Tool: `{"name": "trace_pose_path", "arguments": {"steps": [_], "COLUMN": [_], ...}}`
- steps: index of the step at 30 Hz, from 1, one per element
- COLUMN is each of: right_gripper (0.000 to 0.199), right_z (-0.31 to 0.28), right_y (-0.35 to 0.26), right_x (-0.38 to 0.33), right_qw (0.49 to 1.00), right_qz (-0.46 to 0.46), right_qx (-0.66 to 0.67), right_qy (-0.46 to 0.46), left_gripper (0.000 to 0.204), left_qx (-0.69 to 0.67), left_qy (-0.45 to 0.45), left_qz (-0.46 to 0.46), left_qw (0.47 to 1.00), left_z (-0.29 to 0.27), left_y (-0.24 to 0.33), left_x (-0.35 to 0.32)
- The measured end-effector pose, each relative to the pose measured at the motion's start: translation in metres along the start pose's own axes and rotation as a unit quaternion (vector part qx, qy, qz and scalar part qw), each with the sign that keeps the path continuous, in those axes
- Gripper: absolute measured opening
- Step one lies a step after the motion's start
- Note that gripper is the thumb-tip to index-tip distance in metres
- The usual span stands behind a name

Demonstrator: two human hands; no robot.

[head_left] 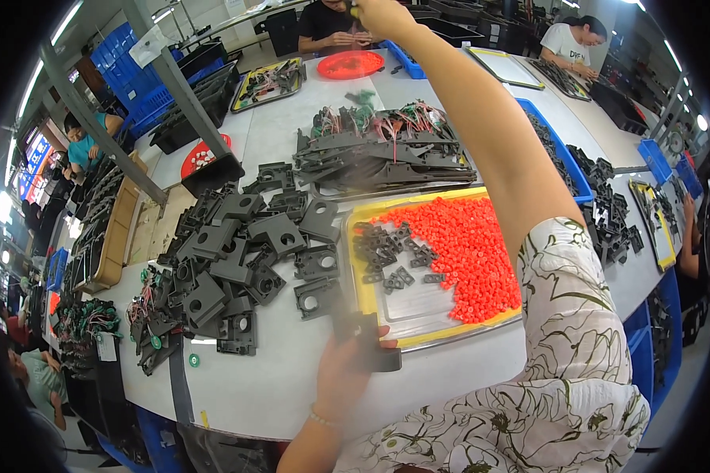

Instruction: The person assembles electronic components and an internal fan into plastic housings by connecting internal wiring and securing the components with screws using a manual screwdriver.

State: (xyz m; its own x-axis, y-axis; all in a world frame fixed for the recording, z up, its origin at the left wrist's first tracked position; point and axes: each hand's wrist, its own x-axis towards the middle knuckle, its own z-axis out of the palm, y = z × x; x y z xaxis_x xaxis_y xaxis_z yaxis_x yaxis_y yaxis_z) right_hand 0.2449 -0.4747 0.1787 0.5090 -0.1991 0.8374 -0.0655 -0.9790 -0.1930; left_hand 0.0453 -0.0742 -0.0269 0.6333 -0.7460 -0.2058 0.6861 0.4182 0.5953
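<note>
here the left hand (347, 370) gripped a black plastic part (367, 339) just below the yellow-rimmed tray (356, 280) of orange pieces (473, 252); the right hand (379, 14) was raised far beyond the tray, pinching something small, seemingly mid-assembly; fitting it likely needs careful alignment

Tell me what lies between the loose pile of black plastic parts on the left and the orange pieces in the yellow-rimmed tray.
In the head view, a small cluster of black clips lies inside the yellow-rimmed tray, between the loose black parts and the orange pieces.
</note>
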Motion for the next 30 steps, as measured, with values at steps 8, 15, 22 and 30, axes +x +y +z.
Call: {"name": "trace_pose_path", "arguments": {"steps": [8, 15, 22, 30], "right_gripper": [0.026, 0.034, 0.031, 0.030], "right_z": [-0.030, -0.089, -0.176, -0.249], "right_y": [-0.010, -0.016, -0.074, -0.122], "right_x": [0.012, -0.022, -0.126, -0.254], "right_qw": [0.997, 0.933, 0.817, 0.753], "right_qz": [0.072, 0.131, 0.156, 0.142], "right_qx": [-0.002, 0.310, 0.485, 0.552], "right_qy": [0.038, -0.125, -0.271, -0.330], "left_gripper": [0.047, 0.051, 0.054, 0.048], "left_qx": [-0.009, -0.077, -0.152, -0.107], "left_qy": [-0.047, -0.033, -0.148, -0.196], "left_qz": [-0.036, -0.017, 0.036, 0.015], "left_qw": [0.998, 0.996, 0.977, 0.975], "left_z": [-0.009, -0.020, -0.019, 0.007], "left_y": [-0.001, 0.001, 0.016, 0.018], "left_x": [0.001, -0.001, -0.006, 0.002]}}
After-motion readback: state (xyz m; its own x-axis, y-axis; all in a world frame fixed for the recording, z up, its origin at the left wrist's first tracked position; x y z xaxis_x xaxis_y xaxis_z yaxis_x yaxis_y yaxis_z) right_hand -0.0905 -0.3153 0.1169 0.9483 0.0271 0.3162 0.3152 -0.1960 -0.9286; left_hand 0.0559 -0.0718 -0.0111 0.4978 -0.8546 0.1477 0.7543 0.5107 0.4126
